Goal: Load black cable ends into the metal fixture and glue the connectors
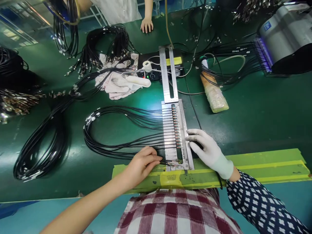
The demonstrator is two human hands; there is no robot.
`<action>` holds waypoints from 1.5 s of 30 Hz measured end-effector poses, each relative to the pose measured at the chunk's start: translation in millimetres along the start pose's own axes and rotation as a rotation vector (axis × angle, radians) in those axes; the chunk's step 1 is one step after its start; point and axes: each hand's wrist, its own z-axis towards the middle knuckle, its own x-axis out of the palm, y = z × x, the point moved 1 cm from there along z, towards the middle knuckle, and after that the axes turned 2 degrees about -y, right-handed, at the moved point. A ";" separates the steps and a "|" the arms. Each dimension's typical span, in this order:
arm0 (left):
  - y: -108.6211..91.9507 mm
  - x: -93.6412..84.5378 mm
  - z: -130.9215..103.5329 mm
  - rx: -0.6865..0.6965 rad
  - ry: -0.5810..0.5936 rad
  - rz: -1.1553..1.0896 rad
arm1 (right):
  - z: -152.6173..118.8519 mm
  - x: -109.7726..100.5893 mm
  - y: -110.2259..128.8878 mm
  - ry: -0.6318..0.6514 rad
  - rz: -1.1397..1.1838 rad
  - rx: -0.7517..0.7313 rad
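Observation:
On the green table a slotted metal fixture [169, 130] holds a row of black cables side by side, their metal ends lined up along its right part. The cables [109, 109] run left from it into a wide loop. My bare left hand [143, 162] is at the fixture's near left corner, fingers pinched on a thin black cable whose connector end [174, 164] lies over the fixture's near end. My right hand [209, 149], in a white glove, rests its fingertips on the fixture's right edge; the fingers are stretched out and nothing shows in them.
Yellow-green tape [263, 165] covers the table's front edge. Coiled cable bundles [58, 130] lie at left. Behind the fixture stand a black control box [152, 66] and a pink cloth [117, 84]. A wrapped roll [214, 94] and a grey machine [287, 39] are at right. Another person's hand [147, 25] rests at the far edge.

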 end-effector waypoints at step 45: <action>11.9 34.7 14.2 0.301 -0.038 0.360 | 3.4 -0.6 0.4 -0.004 0.011 0.021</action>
